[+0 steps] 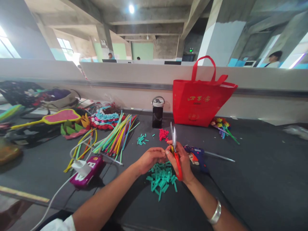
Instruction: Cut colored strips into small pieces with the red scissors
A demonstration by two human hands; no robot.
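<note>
because green strips point(163, 178) lie loose nearest us, we could drag and scatter them; our left hand point(153, 158) is pinched narrow, contents we can't tell; our right hand point(184, 160) holds scissors point(177, 162), so a slip could nick us.

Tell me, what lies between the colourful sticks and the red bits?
In the head view, a small green pile and one stray green bit lie there.
</note>
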